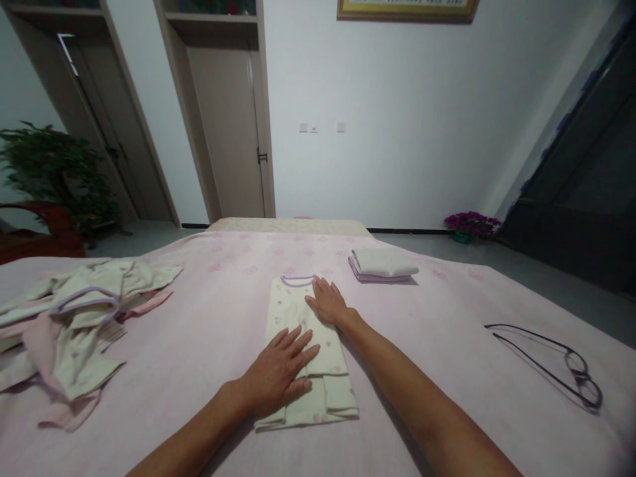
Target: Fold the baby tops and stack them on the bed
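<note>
A pale cream shirt with a purple-trimmed neckline and small printed motifs lies in front of me, its sides folded in to a narrow strip. My left hand rests flat on its lower middle, fingers spread. Farther up, my right hand lies on the shirt's right edge near the collar, fingers stretched out and palm down. Neither hand grips the cloth. The shirt's lower end, with folded layers showing, points toward me.
On the pink bedspread, a loose heap of clothes lies at the left. A folded white and lilac stack sits beyond my right hand. Black-framed glasses lie at the right. Potted plants stand on the floor beyond.
</note>
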The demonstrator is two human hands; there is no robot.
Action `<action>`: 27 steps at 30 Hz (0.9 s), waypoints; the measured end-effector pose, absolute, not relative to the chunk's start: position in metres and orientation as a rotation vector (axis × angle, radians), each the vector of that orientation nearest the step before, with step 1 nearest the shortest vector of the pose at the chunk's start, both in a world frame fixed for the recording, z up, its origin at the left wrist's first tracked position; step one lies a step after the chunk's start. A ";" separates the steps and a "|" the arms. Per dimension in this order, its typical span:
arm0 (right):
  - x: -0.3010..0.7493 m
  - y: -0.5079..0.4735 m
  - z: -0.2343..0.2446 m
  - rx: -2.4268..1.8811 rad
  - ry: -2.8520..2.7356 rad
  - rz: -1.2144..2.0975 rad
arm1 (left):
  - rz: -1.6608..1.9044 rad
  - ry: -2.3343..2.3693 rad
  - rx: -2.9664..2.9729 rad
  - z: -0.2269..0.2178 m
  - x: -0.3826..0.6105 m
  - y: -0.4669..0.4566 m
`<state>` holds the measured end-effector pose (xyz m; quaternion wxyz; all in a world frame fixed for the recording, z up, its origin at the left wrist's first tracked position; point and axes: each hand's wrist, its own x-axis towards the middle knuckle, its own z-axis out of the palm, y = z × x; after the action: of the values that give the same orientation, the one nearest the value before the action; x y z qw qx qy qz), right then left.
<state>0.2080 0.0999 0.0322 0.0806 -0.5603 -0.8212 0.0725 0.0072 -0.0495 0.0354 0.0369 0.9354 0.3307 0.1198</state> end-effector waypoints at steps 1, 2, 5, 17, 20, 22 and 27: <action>0.208 0.106 0.028 -1.712 -2.442 0.253 | 0.358 1.017 2.867 0.036 0.007 -0.050; 0.209 0.111 0.025 -1.743 -2.425 0.284 | 0.342 1.019 2.862 0.037 0.007 -0.050; 0.212 0.125 0.019 -1.783 -2.394 0.330 | 0.276 1.027 2.844 0.038 0.008 -0.049; 0.234 0.123 0.012 -1.842 -2.202 0.253 | 0.185 1.075 2.805 0.040 0.008 -0.049; 0.238 0.107 0.010 -1.736 -2.228 0.205 | 0.178 1.075 2.818 0.041 0.009 -0.050; 0.240 0.091 0.009 -1.553 -2.320 0.120 | 0.212 1.066 2.828 0.040 0.009 -0.051; 0.248 0.047 0.012 -1.063 -2.616 0.012 | 0.382 1.043 2.832 0.031 0.005 -0.049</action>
<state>0.2482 0.0469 0.0122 0.1583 -0.3716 -0.9148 0.0043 0.0055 -0.0491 0.0308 0.0497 0.9298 0.3424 0.1254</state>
